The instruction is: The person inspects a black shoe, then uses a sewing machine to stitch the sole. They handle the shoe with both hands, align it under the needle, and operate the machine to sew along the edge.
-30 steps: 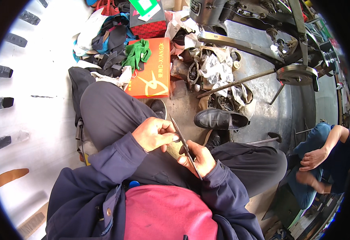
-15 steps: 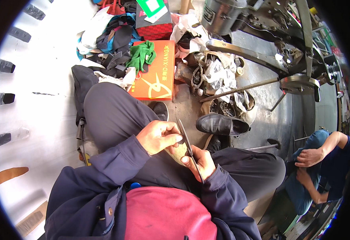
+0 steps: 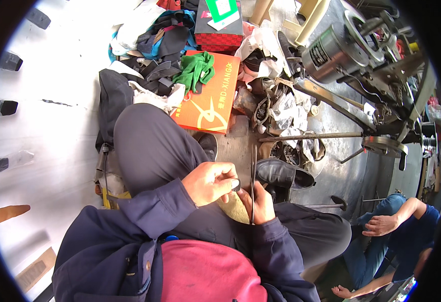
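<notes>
My left hand (image 3: 208,184) pinches a small dark piece (image 3: 236,184) between thumb and fingers, above my lap. Facing it, my right hand (image 3: 263,204) is closed round a long, thin, dark metal blade (image 3: 254,168), seen nearly edge-on. The blade stands almost in line with my forearm, its narrow end pointing away from me. Below the hands, a tan, rough-looking rounded piece (image 3: 234,208) lies against my dark trousers, partly covered by the fingers. Whether the blade touches the small dark piece, I cannot tell.
Beyond my knees lie an orange box (image 3: 216,100) with a green cloth (image 3: 195,70), scraps, and a black shoe (image 3: 281,173). A metal machine (image 3: 376,65) with a long bar stands at the far right. Another person's hand (image 3: 380,225) is at lower right.
My hands have shifted slightly right and nearer me, and the blade has turned from leaning left to nearly straight. At right, the other person's hands have moved apart.
</notes>
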A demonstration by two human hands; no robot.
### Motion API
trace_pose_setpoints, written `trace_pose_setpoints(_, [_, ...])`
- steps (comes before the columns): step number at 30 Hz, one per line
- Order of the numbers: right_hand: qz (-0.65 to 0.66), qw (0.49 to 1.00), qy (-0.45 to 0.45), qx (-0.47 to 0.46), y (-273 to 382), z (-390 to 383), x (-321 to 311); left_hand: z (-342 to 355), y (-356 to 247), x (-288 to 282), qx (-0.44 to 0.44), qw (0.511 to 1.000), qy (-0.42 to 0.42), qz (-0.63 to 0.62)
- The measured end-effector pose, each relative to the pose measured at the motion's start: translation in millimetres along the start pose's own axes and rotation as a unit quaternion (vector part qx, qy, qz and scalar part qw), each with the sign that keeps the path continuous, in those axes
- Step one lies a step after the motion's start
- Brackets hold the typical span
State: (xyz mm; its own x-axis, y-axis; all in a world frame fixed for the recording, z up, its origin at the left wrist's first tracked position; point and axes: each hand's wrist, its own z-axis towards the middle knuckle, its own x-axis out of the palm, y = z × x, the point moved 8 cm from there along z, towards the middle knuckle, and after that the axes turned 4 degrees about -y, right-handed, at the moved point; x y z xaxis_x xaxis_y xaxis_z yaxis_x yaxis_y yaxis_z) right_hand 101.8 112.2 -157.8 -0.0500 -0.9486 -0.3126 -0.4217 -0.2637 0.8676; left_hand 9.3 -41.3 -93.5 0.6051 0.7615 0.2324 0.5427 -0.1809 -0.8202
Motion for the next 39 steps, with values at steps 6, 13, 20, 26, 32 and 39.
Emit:
trace_pose_setpoints(6, [-0.182, 0.977, 0.057, 0.098, -25, 93, 30, 2, -15, -5, 0.024, 0.999, -0.032, -0.031])
trace_pose_setpoints(13, [-0.160, 0.985, -0.070, 0.011, -7, 212, 78, 1, -17, -18, 0.018, 0.996, -0.068, -0.062])
trace_pose_setpoints(20, [-0.044, 0.998, -0.040, -0.020, -4, 266, 106, 8, -11, -40, 0.035, 0.979, -0.147, -0.134])
trace_pose_setpoints(26, [0.247, 0.968, 0.034, -0.022, 48, 179, 58, 7, -1, -42, 0.014, 0.971, -0.140, -0.192])
trace_pose_setpoints(32, [0.058, 0.963, 0.062, -0.257, 143, 34, -26, 15, 17, -1, -0.082, 0.956, 0.026, -0.280])
trace_pose_setpoints(39, [0.050, 0.968, 0.002, -0.245, 115, -25, -47, 3, 38, 52, -0.174, 0.953, 0.153, -0.195])
